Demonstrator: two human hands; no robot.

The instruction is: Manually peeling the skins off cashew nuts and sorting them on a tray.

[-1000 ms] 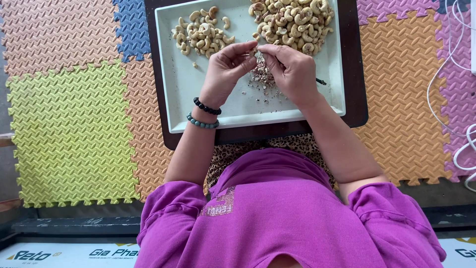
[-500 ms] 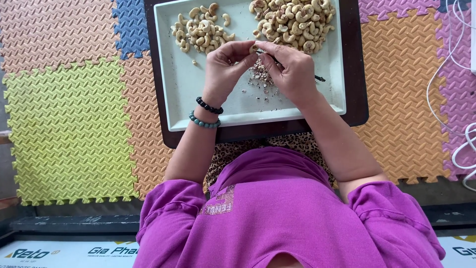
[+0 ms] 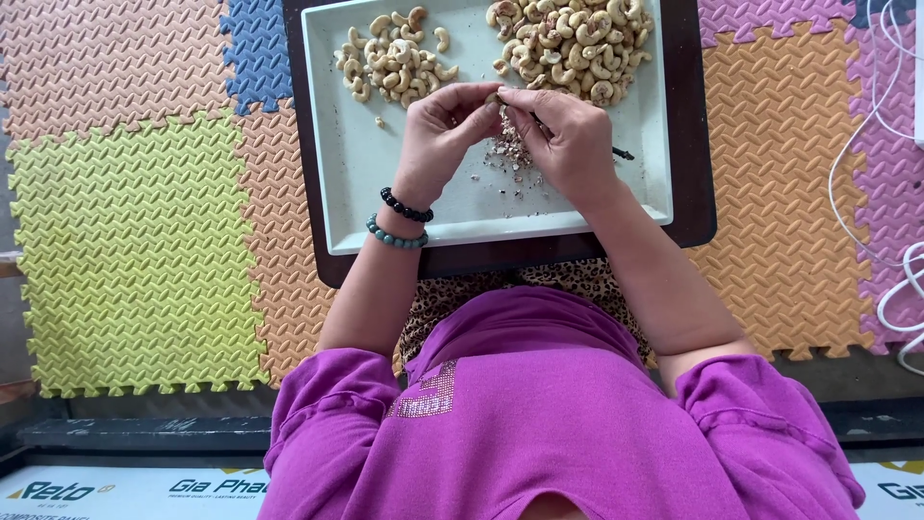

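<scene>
Head view: over a white rectangular tray [image 3: 385,193], the left hand [image 3: 438,140] and right hand [image 3: 570,140] meet fingertip to fingertip, pinched together on a single cashew nut [image 3: 494,97]. The right hand also grips a thin dark tool [image 3: 624,153] whose end pokes out past its palm. Beneath the hands lies a litter of brownish skin flakes [image 3: 510,152]. Two cashew heaps sit at the tray's far side, a smaller left pile [image 3: 390,64] and a larger right pile [image 3: 570,45].
</scene>
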